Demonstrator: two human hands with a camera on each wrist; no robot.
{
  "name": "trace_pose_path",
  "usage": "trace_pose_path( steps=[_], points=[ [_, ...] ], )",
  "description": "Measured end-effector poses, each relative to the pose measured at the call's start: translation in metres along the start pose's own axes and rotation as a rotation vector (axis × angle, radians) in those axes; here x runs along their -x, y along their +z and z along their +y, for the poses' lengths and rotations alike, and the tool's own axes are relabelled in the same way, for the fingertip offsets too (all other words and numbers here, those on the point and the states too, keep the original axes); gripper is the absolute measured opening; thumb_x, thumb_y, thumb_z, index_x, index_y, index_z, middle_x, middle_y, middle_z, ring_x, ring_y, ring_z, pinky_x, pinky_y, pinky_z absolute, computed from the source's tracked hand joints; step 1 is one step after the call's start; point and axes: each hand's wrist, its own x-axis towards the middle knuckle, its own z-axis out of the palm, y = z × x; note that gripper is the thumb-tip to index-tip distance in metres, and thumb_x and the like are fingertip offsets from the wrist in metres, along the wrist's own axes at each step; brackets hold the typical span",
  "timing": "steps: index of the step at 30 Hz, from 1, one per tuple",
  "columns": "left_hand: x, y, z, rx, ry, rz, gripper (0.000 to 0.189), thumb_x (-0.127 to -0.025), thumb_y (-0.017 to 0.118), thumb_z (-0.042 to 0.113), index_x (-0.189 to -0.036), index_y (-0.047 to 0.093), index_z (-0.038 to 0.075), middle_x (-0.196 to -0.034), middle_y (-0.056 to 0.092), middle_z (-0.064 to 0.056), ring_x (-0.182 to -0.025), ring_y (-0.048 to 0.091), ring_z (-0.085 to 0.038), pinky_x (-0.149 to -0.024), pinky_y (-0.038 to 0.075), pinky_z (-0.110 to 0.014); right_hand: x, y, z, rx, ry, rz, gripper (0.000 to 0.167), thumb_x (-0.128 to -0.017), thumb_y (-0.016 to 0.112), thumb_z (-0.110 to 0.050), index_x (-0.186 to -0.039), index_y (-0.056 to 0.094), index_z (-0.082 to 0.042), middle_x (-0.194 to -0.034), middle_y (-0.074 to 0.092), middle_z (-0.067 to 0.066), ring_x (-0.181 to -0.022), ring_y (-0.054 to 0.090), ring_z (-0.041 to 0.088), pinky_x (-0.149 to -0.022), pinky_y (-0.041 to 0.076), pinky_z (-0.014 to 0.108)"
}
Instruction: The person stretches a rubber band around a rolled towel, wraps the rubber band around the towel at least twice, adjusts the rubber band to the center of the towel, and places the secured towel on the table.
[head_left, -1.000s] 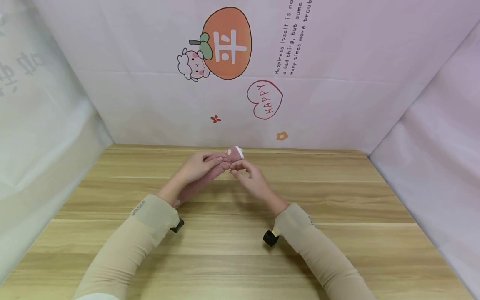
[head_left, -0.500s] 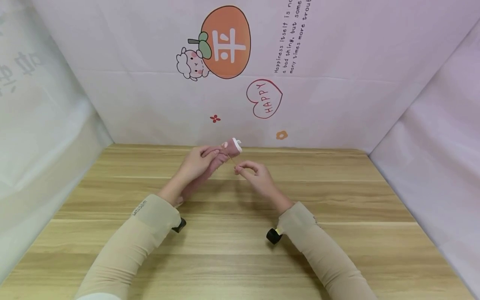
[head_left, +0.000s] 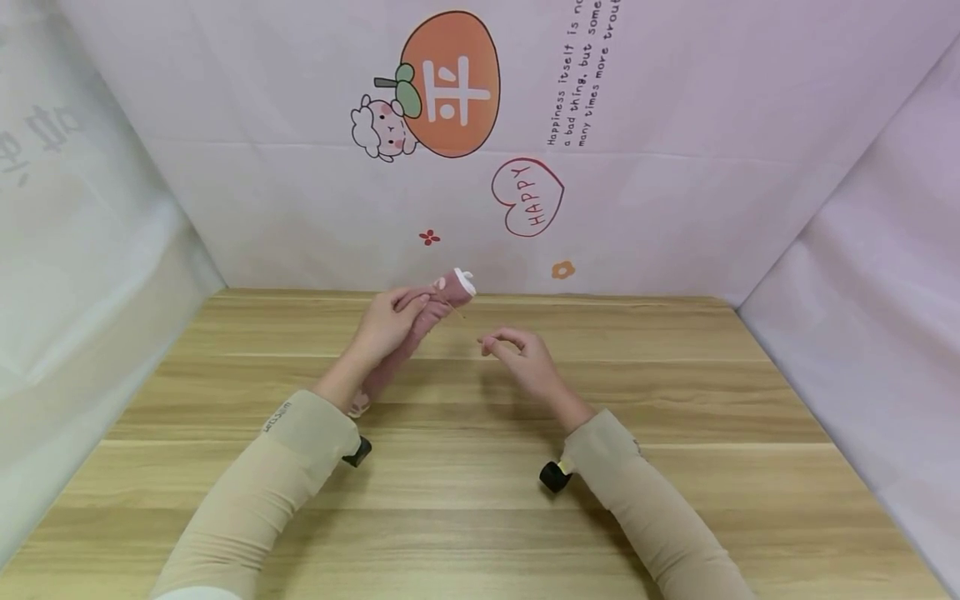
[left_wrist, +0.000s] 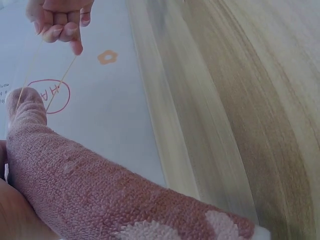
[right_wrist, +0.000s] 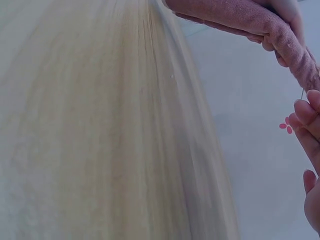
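My left hand (head_left: 386,325) grips a rolled pink terry towel (left_wrist: 90,180) with pale patches and a white edge. The roll slants over the table, its white-edged end up and away. A thin yellowish rubber band (left_wrist: 68,70) loops round the towel near its far end. Two strands of it run stretched to my right hand (left_wrist: 62,20), whose curled fingers hold the band's other end. In the head view this hand (head_left: 521,358) stands to the right of the towel, a gap apart from it. The right wrist view catches the towel (right_wrist: 240,17) and curled fingertips (right_wrist: 305,111).
A wood-grain table (head_left: 465,517) spans the area under both arms. Behind it rises a white cloth backdrop (head_left: 675,208) printed with an orange fruit and a heart, and cloth walls stand at both sides. Black wrist cameras (head_left: 555,477) sit under the cuffs.
My right hand has drawn away from the towel to the right, stretching the rubber band out. The towel's white-edged end has risen and shifted slightly left with my left hand.
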Motion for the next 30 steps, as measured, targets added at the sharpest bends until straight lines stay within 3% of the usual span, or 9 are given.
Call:
trace_pose_path(
  steps=[10, 19, 25, 30],
  points=[
    [0.001, -0.003, 0.002, 0.027, -0.018, 0.025, 0.038, -0.107, 0.054, 0.023, -0.135, 0.062, -0.003, -0.137, 0.06, -0.024, -0.131, 0.053, -0.038, -0.109, 0.042, -0.049, 0.004, -0.003, 0.003, -0.024, 0.001, 0.027, 0.026, -0.104, 0.059, -0.013, -0.087, 0.068, 0.002, -0.115, 0.072, 0.021, -0.118, 0.064, 0.035, -0.104, 0.045, 0.054],
    [0.001, -0.002, 0.002, 0.108, -0.038, 0.049, 0.037, -0.106, 0.057, 0.024, -0.133, 0.065, 0.0, -0.135, 0.063, -0.021, -0.126, 0.057, -0.035, -0.106, 0.045, -0.046, 0.005, -0.007, 0.008, -0.01, -0.016, 0.02, 0.027, -0.105, 0.059, -0.014, -0.085, 0.068, 0.001, -0.116, 0.072, 0.021, -0.118, 0.063, 0.035, -0.105, 0.043, 0.055],
    [0.002, -0.002, 0.004, 0.167, -0.058, 0.099, 0.037, -0.106, 0.058, 0.021, -0.135, 0.064, 0.0, -0.137, 0.061, -0.021, -0.128, 0.055, -0.033, -0.108, 0.043, -0.043, 0.005, -0.011, 0.008, 0.006, -0.012, 0.009, 0.031, -0.106, 0.058, -0.015, -0.086, 0.065, 0.008, -0.118, 0.071, 0.022, -0.12, 0.061, 0.038, -0.104, 0.043, 0.057],
    [0.003, -0.003, 0.004, 0.165, -0.064, 0.102, 0.037, -0.106, 0.058, 0.021, -0.136, 0.064, 0.0, -0.138, 0.061, -0.02, -0.129, 0.055, -0.033, -0.109, 0.042, -0.044, 0.007, -0.014, 0.012, -0.009, -0.029, -0.001, 0.032, -0.106, 0.057, -0.014, -0.086, 0.063, 0.01, -0.118, 0.07, 0.025, -0.119, 0.062, 0.038, -0.103, 0.043, 0.058]
  ],
)
